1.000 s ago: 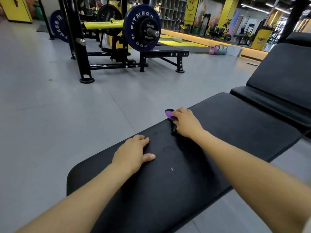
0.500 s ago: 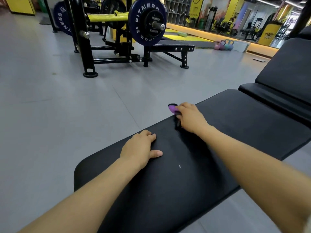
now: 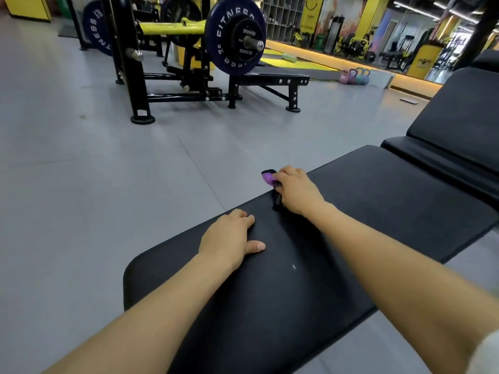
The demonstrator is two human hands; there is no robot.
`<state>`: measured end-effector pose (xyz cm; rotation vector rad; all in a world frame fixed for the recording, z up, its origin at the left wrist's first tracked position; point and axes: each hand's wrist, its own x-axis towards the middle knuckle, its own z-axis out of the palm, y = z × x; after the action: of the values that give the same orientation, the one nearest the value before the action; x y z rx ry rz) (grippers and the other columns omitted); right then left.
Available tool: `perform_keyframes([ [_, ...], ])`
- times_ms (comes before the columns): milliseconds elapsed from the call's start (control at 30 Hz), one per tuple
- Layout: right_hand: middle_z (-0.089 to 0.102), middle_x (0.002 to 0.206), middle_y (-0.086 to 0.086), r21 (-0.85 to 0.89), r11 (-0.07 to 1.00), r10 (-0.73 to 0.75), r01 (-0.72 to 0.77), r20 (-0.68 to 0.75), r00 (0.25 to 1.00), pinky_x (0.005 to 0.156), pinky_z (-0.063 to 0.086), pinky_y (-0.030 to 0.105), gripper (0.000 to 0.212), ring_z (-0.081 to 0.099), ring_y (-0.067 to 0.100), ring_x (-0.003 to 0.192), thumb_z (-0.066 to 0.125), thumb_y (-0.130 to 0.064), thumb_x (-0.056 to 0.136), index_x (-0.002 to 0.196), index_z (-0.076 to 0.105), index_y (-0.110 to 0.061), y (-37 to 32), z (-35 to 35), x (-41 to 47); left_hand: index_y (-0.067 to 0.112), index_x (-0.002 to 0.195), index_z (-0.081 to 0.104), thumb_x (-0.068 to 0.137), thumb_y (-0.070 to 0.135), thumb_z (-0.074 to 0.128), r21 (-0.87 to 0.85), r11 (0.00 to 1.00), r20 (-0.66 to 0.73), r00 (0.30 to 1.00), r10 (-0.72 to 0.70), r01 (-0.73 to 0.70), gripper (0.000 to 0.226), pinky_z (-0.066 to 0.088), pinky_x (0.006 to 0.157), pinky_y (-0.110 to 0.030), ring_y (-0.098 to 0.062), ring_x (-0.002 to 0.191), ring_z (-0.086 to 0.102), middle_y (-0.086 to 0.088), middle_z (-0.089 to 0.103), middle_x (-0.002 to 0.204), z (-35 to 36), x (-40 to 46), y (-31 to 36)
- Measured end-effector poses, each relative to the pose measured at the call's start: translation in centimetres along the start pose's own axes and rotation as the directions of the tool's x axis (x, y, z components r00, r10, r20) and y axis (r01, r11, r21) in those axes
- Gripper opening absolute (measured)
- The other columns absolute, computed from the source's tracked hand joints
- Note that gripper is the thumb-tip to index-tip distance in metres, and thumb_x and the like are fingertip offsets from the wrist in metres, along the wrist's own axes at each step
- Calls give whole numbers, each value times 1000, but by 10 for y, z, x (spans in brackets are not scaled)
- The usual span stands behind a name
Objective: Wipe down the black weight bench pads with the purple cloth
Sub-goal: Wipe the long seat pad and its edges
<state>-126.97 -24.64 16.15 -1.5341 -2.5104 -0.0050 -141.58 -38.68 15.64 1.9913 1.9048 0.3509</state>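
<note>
Fingers (image 3: pixel 286 175) of the right hand (image 3: pixel 297 193) curl down over the purple cloth (image 3: pixel 268 177), holding it bunched against the far edge of the black pad (image 3: pixel 378 211); only a small purple fold shows past the knuckles, hanging just over the pad's edge above the floor (image 3: pixel 81 184). Left hand (image 3: pixel 229 236) rests flat on the same surface nearer the camera, fingers straight and together at the far edge, thumb spread out to the right, holding nothing. Both bare forearms reach in from the bottom of the view. A small pale speck (image 3: pixel 294 267) lies on the pad between the two arms. To the right, the pad meets a raised black backrest (image 3: pixel 464 117), tilted upward, with a narrow gap between them. Across the grey floor stands a black rack (image 3: pixel 129 63) carrying a bar with a dark blue plate (image 3: pixel 232 36) marked FITNESS, and a flat bench (image 3: pixel 270 79) beneath it. Further right, several coloured kettlebells (image 3: pixel 353 76) sit by a yellow ledge
</note>
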Motion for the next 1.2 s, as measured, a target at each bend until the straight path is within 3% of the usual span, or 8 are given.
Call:
perform_keyframes([
  [100, 42, 134, 2, 13, 998, 65, -65, -21, 998, 95, 43, 39, 35, 32, 24, 124, 41, -18, 98, 131, 48, -14, -11, 3, -6, 23, 143, 34, 87, 47, 57, 5, 1000, -4, 1000, 3, -3, 65, 36, 105, -34, -19, 133, 36, 6, 31, 148, 0, -1, 0],
  [267, 41, 137, -5, 114, 975, -186, 191, -54, 981, 100, 29, 20, 42, 31, 17, 126, 45, -21, 97, 138, 43, -20, -33, -7, -111, 20, 140, 40, 88, 45, 56, 21, 1000, -10, 1000, 4, -3, 60, 36, 105, -39, -20, 130, 39, 3, 35, 144, 0, -4, 2],
  [333, 41, 137, -5, 126, 967, -218, 222, -38, 975, 101, 30, 21, 42, 32, 17, 126, 45, -21, 97, 139, 42, -20, -28, -11, -120, 21, 140, 39, 88, 45, 56, 16, 1000, -8, 1000, -6, 6, 60, 37, 105, -40, -20, 129, 39, 3, 35, 144, 0, -5, 3],
  [400, 41, 137, -1, 84, 984, -159, 158, -5, 987, 102, 34, 27, 41, 33, 21, 126, 45, -20, 97, 138, 43, -17, -15, -13, -92, 20, 140, 38, 88, 45, 56, 15, 1000, -8, 1000, -13, 13, 60, 38, 104, -40, -21, 129, 39, 3, 34, 144, 1, -4, 2],
  [567, 37, 139, 5, 18, 984, 176, -176, -30, 984, 97, 38, 36, 40, 27, 25, 130, 39, -18, 98, 138, 40, -12, 5, -6, -25, 20, 140, 38, 88, 44, 57, -19, 1000, -19, 1000, -25, 24, 60, 39, 102, -41, -21, 129, 39, 4, 35, 143, 4, -1, 0],
  [867, 40, 139, -1, 39, 998, -45, 46, -22, 999, 100, 30, 21, 43, 32, 20, 128, 46, -22, 97, 140, 41, -17, -21, -22, -173, 18, 141, 36, 90, 42, 55, -8, 1000, 6, 1000, -20, 20, 60, 36, 106, -47, -23, 132, 36, 2, 33, 145, 2, -5, 3],
  [1033, 35, 141, 2, -3, 1000, 24, -24, 30, 999, 98, 41, 35, 41, 27, 23, 131, 42, -21, 99, 139, 40, -14, -14, -20, -128, 18, 142, 35, 90, 43, 54, 6, 1000, 8, 1000, -20, 20, 61, 36, 105, -47, -24, 132, 35, 2, 32, 146, 3, -3, 2],
  [1200, 33, 141, 4, -22, 994, 105, -105, 10, 994, 94, 43, 41, 36, 23, 24, 132, 39, -19, 99, 134, 41, -10, 2, -13, -67, 18, 138, 41, 89, 40, 57, 10, 999, 18, 999, -45, 45, 56, 36, 104, -43, -24, 129, 38, 3, 34, 144, 3, 1, 5],
])
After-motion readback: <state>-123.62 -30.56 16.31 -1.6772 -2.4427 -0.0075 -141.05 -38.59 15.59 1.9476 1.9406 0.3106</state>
